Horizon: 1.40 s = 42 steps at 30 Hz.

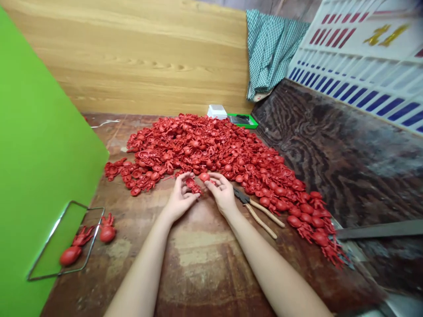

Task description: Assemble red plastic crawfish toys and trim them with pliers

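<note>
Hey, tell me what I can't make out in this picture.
All in the head view:
Pile: lower pieces are hidden under upper ones.
Left piece: partly covered by the left hand.
Right piece: partly covered by the right hand.
Basket: cut off by the top and right edges.
Tray: contents too small to identify.

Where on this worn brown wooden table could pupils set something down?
Free: between left forearm and right forearm; also between right forearm, tan-handled metal pliers and heaped red plastic pieces. Crowded: the far middle and right, under that heap.
</note>
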Available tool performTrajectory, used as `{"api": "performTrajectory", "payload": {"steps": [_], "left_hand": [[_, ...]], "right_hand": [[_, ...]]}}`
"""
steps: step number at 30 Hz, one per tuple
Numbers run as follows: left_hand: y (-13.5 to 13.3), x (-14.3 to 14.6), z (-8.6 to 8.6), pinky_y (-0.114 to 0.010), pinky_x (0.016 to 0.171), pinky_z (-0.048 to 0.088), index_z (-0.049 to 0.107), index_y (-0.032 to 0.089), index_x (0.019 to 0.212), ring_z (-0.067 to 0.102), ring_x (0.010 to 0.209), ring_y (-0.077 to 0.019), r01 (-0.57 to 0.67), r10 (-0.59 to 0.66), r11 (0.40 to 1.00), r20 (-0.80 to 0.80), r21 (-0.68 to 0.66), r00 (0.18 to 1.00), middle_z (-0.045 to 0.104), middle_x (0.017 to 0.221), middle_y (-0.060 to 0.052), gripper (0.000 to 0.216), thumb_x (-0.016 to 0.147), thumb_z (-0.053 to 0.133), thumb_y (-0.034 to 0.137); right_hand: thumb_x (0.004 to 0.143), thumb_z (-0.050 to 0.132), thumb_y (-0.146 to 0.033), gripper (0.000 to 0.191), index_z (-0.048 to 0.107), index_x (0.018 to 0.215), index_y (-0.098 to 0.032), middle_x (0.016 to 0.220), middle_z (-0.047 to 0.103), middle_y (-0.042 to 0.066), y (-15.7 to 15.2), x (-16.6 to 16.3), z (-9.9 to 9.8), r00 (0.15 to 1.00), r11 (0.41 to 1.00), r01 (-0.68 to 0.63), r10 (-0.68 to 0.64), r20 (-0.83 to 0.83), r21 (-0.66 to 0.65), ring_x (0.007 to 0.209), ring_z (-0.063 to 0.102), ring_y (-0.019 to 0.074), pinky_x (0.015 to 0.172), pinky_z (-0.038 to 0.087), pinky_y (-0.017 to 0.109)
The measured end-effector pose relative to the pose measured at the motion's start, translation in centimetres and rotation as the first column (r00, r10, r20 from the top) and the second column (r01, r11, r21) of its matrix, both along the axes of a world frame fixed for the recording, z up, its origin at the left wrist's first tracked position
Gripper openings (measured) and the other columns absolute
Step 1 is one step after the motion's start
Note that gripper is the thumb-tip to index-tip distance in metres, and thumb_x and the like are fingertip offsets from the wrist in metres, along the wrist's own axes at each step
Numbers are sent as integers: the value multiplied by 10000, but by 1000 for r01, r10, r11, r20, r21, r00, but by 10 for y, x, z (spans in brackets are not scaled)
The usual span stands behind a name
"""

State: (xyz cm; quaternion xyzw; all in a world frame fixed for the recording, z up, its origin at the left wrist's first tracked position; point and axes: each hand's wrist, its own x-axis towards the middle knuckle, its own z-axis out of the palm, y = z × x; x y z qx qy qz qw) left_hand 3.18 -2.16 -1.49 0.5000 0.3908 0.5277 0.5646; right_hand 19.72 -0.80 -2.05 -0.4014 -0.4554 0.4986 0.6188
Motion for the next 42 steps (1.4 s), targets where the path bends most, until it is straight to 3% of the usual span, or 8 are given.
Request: {"api": "performTrajectory", "payload": {"steps": [4, 9, 15, 18, 23, 29, 33, 42], "left_hand": [[1, 7, -8, -317, 892, 606, 460, 361, 1456, 706, 1190, -237, -1, 1, 1000, 10, -1, 1000, 380, 1721, -130, 878, 715, 914, 243], [1, 6, -10, -373, 974, 608, 541, 289, 1407, 773, 993, -185, 13, -7, 998, 115, -53, 993, 456, 1682, -176, 776, 735, 928, 308], [2, 6, -10, -380, 920, 634, 590, 222, 1346, 711, 1243, -297, -41, 50, 997, 134, -71, 990, 569, 1594, -188, 671, 783, 897, 420], [0, 6, -7, -385, 908, 638, 674, 196, 1277, 718, 1229, -314, -42, 51, 996, 123, -81, 991, 672, 1482, -165, 577, 805, 874, 461], [-4, 4, -1, -443, 987, 620, 696, 200, 1275, 758, 1151, -304, -34, 46, 994, 125, -101, 991, 795, 1252, -122, 631, 735, 934, 423], [-7, 4, 2, -476, 953, 639, 739, 182, 1110, 793, 1055, -303, -40, 53, 991, 100, -131, 994, 827, 1152, -120, 481, 727, 946, 389], [-7, 4, 4, -480, 1022, 620, 782, 185, 1144, 783, 1102, -306, -44, 55, 992, 93, -117, 994, 822, 1210, -114, 526, 696, 962, 395], [-5, 4, 9, -474, 995, 640, 806, 194, 1172, 798, 1072, -302, -35, 45, 993, 93, -110, 995, 823, 1224, -109, 495, 747, 928, 417]], "right_hand": [[740, 893, -498, 423, 767, 1024, -209, 1039, 808, 82, 5, 2, -5, 994, 1000, 21, -20, 108, -9, 968, 743, 245, 912, 626, 404], [777, 858, -546, 426, 766, 1005, -198, 1149, 781, 126, 0, 2, -11, 982, 999, 36, -35, 185, -1, 1036, 733, 273, 893, 634, 411], [798, 839, -562, 522, 739, 1178, -218, 1123, 787, 107, -3, 3, -7, 980, 999, -20, 10, 198, 48, 1002, 738, 252, 903, 638, 417], [824, 824, -559, 455, 768, 1137, -233, 1138, 806, 97, -5, 4, -5, 976, 995, -67, 50, 210, 74, 1014, 752, 253, 937, 635, 427], [785, 875, -548, 415, 801, 1045, -233, 1102, 835, 87, -8, 6, -5, 992, 998, -52, 48, 118, 30, 1005, 774, 256, 965, 635, 439], [787, 874, -543, 423, 800, 1043, -215, 1021, 850, 81, -8, 7, -8, 995, 996, -91, 92, 36, -24, 802, 789, 211, 720, 668, 352], [761, 894, -544, 442, 807, 1033, -207, 997, 854, 81, -8, 5, -8, 995, 994, -102, 101, -11, -44, 805, 799, 216, 761, 680, 374], [740, 906, -545, 440, 834, 1021, -214, 976, 856, 70, -5, 6, -6, 994, 994, -95, 92, -61, -52, 793, 792, 214, 814, 683, 406]]}}
